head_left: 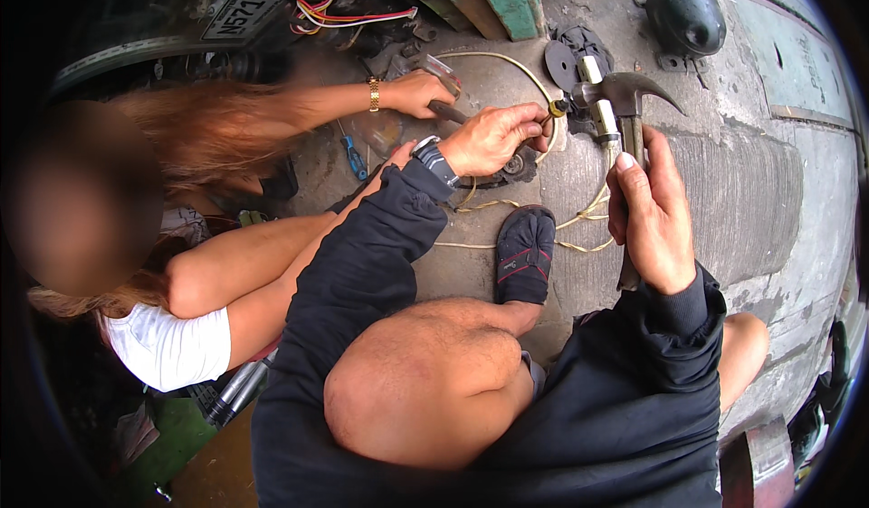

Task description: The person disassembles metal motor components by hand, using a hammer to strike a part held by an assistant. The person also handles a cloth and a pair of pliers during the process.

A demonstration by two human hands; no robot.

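My right hand [654,209] is closed round the handle of a claw hammer [625,96], its head raised level with my left fingers. My left hand [498,141], wearing a watch, pinches a small yellow and black piece [558,108] just left of the hammer face. What else sits in those fingers is hidden. Behind the hammer head is a white tube [605,120] with pale cords [593,209] running from its lower end. A co-worker's hand [416,94] with a gold bracelet reaches in beside mine, near a dark handle [448,112].
A blue-handled screwdriver [354,158] lies on the ground to the left. Black discs [561,62] lie beyond my left hand. A black rounded tank [688,14] stands at the far right. Coloured wires [348,10] and a green post [507,1] are at the back. My black shoe [526,250] is near the cords.
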